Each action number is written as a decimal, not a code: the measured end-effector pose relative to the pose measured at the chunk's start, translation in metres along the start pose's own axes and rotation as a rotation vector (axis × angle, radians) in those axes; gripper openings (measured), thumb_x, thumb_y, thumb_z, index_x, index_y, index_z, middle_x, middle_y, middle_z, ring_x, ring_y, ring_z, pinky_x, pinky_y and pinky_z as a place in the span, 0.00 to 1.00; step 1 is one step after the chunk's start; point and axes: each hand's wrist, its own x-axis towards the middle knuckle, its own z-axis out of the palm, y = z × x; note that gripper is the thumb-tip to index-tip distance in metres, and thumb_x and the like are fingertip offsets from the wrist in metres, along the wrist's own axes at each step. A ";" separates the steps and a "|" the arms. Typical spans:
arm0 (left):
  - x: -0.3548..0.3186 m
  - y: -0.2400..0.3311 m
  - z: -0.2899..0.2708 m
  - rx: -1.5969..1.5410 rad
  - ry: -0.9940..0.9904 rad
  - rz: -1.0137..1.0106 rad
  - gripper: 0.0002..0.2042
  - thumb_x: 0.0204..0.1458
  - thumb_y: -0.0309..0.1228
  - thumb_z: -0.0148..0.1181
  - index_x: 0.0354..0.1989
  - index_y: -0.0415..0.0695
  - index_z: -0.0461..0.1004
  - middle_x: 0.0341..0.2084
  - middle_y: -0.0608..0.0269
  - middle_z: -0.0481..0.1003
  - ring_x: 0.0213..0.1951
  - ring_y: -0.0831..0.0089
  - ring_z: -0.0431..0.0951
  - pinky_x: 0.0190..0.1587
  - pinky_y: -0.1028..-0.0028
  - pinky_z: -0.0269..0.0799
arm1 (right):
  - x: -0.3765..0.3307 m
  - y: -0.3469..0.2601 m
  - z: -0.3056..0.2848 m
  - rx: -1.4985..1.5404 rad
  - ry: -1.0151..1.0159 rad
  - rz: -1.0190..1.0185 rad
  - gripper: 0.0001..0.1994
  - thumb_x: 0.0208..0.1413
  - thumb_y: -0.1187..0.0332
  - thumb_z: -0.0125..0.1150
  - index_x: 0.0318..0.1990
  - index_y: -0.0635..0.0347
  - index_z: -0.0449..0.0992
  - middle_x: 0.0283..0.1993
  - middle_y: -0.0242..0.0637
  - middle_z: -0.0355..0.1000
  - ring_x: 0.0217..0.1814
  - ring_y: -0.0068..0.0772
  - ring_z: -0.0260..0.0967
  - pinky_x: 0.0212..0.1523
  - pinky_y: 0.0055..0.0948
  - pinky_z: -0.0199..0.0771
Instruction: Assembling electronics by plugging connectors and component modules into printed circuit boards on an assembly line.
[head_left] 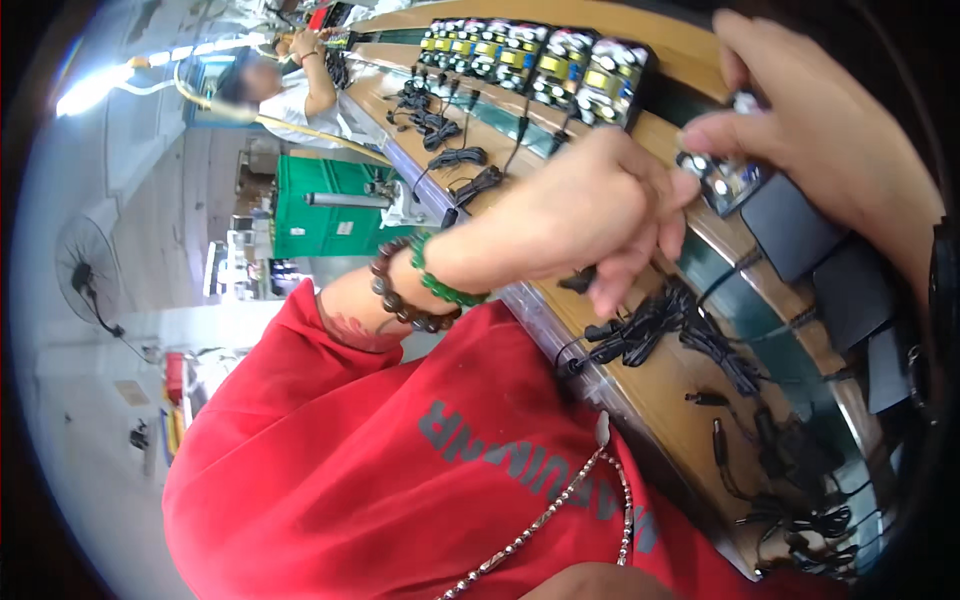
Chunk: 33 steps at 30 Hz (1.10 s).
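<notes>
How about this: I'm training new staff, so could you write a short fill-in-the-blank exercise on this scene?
1. Of the two beaded bracelets, the one nearer the left hand is ____.
2. The bundled cables on the table are ____.
3. The person's shirt is mostly ____.
4. The thumb beside the circuit board belongs to the ____ hand.
Missing words: green; black; red; right.

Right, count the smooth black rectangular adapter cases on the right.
3 visible: the top case below and right of the circuit board with pale components, the middle case below that, the lowest case nearest the right edge. More may be hidden in the darkness there.
</notes>
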 end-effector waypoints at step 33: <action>0.025 -0.068 -0.021 -0.721 -0.183 0.314 0.18 0.71 0.37 0.49 0.37 0.33 0.76 0.11 0.71 0.61 0.16 0.81 0.57 0.29 0.75 0.65 | 0.082 -0.110 -0.018 -0.060 -0.365 0.252 0.18 0.56 0.59 0.71 0.33 0.58 0.67 0.26 0.25 0.63 0.29 0.17 0.58 0.29 0.24 0.55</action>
